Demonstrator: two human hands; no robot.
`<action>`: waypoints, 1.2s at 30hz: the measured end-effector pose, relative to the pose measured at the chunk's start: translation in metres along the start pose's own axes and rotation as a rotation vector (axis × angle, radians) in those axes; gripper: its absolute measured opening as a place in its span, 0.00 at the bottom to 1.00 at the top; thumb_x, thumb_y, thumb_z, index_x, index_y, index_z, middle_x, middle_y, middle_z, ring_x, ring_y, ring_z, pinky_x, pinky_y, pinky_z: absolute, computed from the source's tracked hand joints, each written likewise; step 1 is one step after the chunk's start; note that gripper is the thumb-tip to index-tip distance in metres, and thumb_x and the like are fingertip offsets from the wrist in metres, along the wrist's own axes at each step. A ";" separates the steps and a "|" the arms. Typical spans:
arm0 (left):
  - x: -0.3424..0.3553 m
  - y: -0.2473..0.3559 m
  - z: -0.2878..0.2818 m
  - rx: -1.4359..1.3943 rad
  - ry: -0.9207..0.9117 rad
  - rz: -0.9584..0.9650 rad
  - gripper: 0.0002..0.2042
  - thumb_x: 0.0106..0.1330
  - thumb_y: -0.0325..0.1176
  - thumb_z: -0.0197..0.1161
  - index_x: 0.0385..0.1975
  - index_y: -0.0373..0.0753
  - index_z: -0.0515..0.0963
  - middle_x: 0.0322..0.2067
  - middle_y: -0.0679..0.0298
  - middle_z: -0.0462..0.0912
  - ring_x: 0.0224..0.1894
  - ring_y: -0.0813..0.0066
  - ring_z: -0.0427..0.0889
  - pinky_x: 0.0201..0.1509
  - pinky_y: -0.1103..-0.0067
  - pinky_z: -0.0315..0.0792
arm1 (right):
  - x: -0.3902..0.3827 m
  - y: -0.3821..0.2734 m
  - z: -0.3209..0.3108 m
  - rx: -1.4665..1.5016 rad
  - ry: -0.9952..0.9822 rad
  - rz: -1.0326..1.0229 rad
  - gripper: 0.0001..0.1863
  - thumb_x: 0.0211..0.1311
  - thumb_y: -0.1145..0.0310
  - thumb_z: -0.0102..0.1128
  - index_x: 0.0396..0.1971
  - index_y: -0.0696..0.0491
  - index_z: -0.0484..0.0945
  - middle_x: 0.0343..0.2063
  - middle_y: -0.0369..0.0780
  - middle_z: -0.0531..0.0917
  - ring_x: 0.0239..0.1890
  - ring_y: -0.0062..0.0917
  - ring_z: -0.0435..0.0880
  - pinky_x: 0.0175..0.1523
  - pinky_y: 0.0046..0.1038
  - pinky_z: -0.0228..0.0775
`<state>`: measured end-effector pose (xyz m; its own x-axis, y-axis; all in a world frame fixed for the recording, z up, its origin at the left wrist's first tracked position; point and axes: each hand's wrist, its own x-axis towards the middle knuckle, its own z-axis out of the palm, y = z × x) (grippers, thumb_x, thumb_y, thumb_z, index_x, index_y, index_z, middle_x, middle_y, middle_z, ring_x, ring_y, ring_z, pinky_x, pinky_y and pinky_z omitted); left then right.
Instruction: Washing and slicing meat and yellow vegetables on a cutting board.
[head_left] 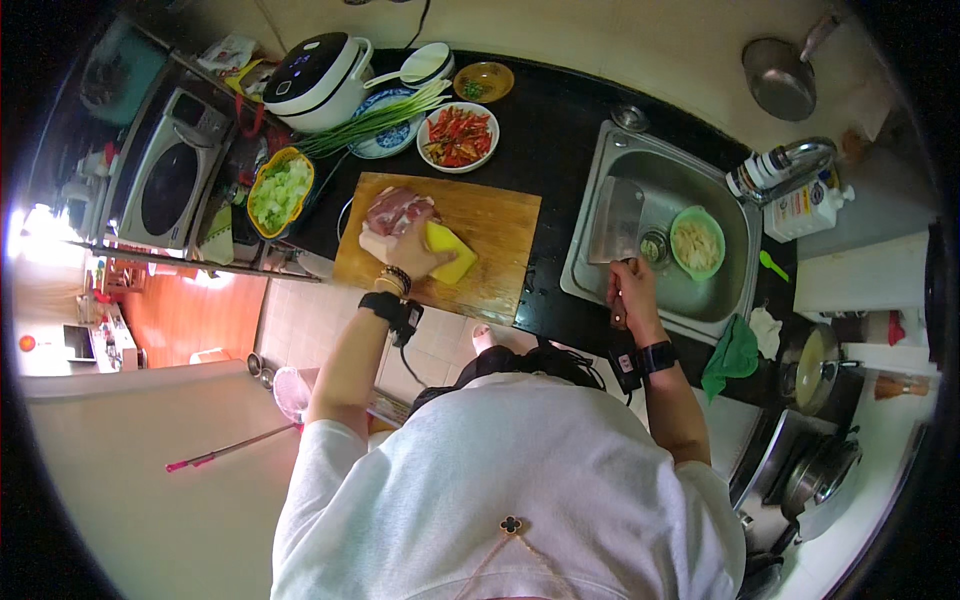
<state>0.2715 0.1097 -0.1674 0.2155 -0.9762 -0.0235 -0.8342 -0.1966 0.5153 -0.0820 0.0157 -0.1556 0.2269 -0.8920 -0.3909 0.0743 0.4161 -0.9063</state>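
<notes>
Gripping a cleaver (pixel 616 218), my right hand (pixel 630 288) has it extending ahead of the fingers. My left hand (pixel 424 256) touches a yellow piece (pixel 457 264), grip unclear, with raw meat (pixel 398 208) beside its fingers.

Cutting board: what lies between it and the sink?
In the head view, a strip of black countertop lies between the cutting board and the sink, with a few wet-looking specks beside the board.

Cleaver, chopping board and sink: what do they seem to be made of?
The cleaver seems to have a smooth metal blade, judging by its grey sheen; its brown handle is probably wood. The chopping board looks like smooth wood, perhaps bamboo, given its warm tan surface. The sink appears to be satin stainless steel, silvery with soft highlights.
</notes>
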 end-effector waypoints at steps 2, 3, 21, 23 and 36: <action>0.011 0.011 -0.007 -0.055 -0.054 -0.150 0.42 0.40 0.47 0.68 0.57 0.42 0.55 0.42 0.47 0.74 0.46 0.55 0.73 0.49 0.69 0.67 | -0.002 0.001 -0.002 -0.039 0.004 0.028 0.04 0.54 0.73 0.51 0.26 0.56 0.67 0.14 0.36 0.70 0.11 0.20 0.67 0.16 0.24 0.60; 0.010 0.019 -0.003 0.085 0.022 -0.089 0.42 0.40 0.49 0.68 0.57 0.42 0.56 0.41 0.48 0.74 0.44 0.53 0.74 0.47 0.69 0.68 | -0.001 0.003 -0.005 -0.036 0.008 0.025 0.04 0.54 0.73 0.51 0.26 0.56 0.67 0.14 0.36 0.70 0.11 0.20 0.67 0.16 0.24 0.60; -0.029 0.037 0.011 -0.263 0.106 -0.010 0.36 0.46 0.44 0.67 0.54 0.34 0.60 0.53 0.47 0.61 0.56 0.51 0.61 0.60 0.69 0.56 | 0.001 -0.017 0.004 -1.064 -0.097 -0.347 0.20 0.52 0.63 0.53 0.41 0.60 0.67 0.24 0.51 0.77 0.26 0.47 0.76 0.30 0.37 0.68; -0.022 0.010 0.003 -0.225 0.192 0.007 0.29 0.48 0.41 0.64 0.49 0.35 0.65 0.51 0.50 0.64 0.53 0.54 0.64 0.59 0.70 0.57 | -0.004 -0.025 0.018 -1.028 -0.147 -0.295 0.19 0.53 0.64 0.53 0.41 0.60 0.67 0.24 0.51 0.78 0.26 0.46 0.77 0.30 0.36 0.68; 0.058 -0.035 -0.045 0.625 -0.206 0.099 0.19 0.52 0.44 0.56 0.45 0.49 0.71 0.49 0.62 0.69 0.56 0.60 0.60 0.61 0.50 0.41 | -0.033 -0.036 0.065 -0.876 -0.170 -0.189 0.14 0.55 0.71 0.52 0.42 0.57 0.68 0.17 0.39 0.73 0.15 0.22 0.72 0.21 0.25 0.62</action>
<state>0.3360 0.0645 -0.1486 0.0733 -0.9777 -0.1968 -0.9958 -0.0608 -0.0690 -0.0293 0.0416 -0.0998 0.4312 -0.8647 -0.2578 -0.6239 -0.0794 -0.7774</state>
